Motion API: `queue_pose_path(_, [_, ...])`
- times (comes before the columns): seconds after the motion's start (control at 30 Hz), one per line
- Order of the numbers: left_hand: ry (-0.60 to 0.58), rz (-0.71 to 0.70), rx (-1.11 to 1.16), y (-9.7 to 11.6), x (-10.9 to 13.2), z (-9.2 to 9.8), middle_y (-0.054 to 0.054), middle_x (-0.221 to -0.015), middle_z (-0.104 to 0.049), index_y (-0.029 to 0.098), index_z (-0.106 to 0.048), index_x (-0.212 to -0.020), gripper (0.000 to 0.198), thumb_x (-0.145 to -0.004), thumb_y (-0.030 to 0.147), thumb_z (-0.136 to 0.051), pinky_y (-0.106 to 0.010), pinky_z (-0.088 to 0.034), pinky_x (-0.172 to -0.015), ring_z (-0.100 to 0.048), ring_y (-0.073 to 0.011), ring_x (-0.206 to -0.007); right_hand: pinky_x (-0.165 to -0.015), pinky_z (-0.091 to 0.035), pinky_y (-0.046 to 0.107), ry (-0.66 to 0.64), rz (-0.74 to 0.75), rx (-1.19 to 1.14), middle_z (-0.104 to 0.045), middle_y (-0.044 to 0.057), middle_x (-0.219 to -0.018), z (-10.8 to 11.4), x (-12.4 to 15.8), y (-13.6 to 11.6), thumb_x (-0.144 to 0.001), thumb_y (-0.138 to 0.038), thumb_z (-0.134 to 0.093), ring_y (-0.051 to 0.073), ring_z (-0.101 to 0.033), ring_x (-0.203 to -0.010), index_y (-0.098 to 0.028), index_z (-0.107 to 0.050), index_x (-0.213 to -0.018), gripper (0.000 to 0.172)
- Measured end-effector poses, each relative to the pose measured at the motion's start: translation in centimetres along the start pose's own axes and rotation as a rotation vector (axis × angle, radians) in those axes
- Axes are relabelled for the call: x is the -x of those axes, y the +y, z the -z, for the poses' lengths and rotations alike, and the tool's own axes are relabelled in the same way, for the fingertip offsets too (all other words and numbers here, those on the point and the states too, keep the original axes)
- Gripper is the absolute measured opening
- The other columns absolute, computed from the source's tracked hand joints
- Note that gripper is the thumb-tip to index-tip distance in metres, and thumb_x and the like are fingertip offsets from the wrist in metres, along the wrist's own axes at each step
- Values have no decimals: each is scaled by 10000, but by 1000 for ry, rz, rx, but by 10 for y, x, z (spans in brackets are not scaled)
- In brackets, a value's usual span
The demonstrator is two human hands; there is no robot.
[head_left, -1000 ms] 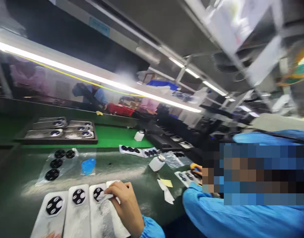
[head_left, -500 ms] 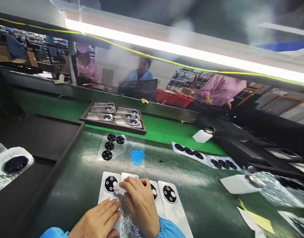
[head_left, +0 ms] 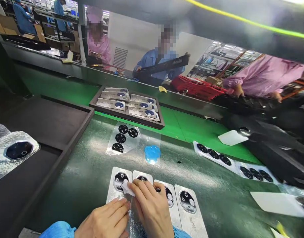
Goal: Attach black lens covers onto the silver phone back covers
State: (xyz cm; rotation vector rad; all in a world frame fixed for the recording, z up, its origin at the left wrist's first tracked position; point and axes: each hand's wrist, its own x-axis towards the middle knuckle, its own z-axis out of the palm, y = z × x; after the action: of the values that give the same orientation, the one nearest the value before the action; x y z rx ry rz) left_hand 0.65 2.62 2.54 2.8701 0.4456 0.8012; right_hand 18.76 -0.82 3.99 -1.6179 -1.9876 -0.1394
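Several silver phone back covers [head_left: 190,211] lie side by side on the green bench, each with a black octagonal camera panel [head_left: 188,201]. My right hand [head_left: 152,203] pinches a crumpled white wipe [head_left: 127,189] against the camera panel of the leftmost cover [head_left: 114,195]. A small dark end of something [head_left: 157,190] shows by this hand's fingers; what it is I cannot make out. My left hand [head_left: 107,218] rests on the lower part of the leftmost cover, fingers stretched out together. Both hands hide much of the middle covers.
Behind lie a clear sheet with black octagonal pieces [head_left: 120,138] and a blue putty-like lump [head_left: 152,154]. A tray [head_left: 161,124] of covers stands beyond. Strips of black discs [head_left: 213,154] and white-bodied bottles [head_left: 231,138] are at right. Co-workers [head_left: 159,61] stand across the bench.
The view has tilted down and swung left, so the bench things appear shifted right. The wipe stays at the leftmost cover's camera panel. A co-worker opposite has raised a black tray-like piece.
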Motion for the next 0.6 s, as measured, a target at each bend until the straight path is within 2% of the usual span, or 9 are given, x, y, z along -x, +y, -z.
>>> queue_pose_path(0.27, [-42, 12, 37, 1, -1, 1, -93, -1145, -735, 86, -685, -1045, 292, -1018, 278, -466, -292, -545, -1014, -681, -195, -1114, -791, -302, 375, -17, 2, 1, -724, 35, -960, 2, -2, -1, -1063, -203, -261, 179, -605, -806, -191, -637, -1042, 377])
queue_pose_path(0.6, [-22, 15, 29, 1, 0, 1, -94, -1148, -732, 85, -681, -1079, 312, -1021, 295, -457, -282, -546, -1016, -677, -182, -1108, -796, -305, 377, -31, 18, 59, -732, 45, -980, 2, -2, -1, -1059, -197, -283, 179, -613, -816, -202, -641, -1053, 358])
